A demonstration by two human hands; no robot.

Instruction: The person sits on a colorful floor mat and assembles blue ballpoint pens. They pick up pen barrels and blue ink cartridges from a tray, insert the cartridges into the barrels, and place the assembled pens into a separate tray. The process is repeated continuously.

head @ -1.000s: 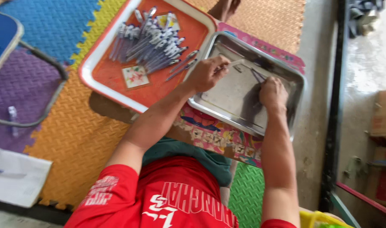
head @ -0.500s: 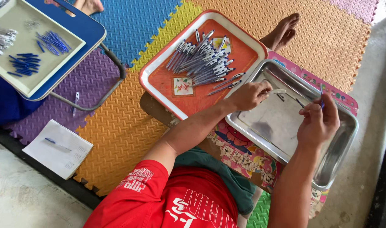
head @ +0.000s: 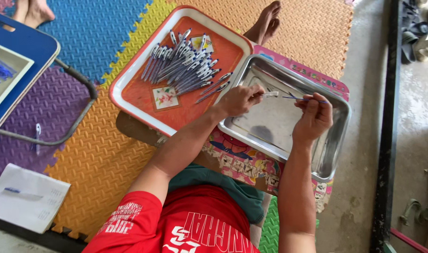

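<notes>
My left hand (head: 242, 99) pinches a small clear pen barrel (head: 271, 94) over the steel tray (head: 333, 140). My right hand (head: 313, 117) holds a thin blue pen refill (head: 303, 99), its tip pointing left toward the barrel. Both hands hover above the tray's left half. Left of the steel tray lies an orange tray (head: 143, 100) with a pile of several assembled pens (head: 186, 65). Both trays rest on a low table with a pink patterned top (head: 242, 161).
Coloured foam floor mats (head: 87, 154) cover the floor. Another person's bare feet (head: 266, 21) rest beyond the trays. A blue folding table (head: 22, 51) with a tray of blue parts stands at left. A white paper with a pen (head: 26, 197) lies lower left. Concrete floor is at right.
The view has swung. My right hand lifted from the steel tray and now holds a blue refill; my left hand now pinches a clear barrel close to it.
</notes>
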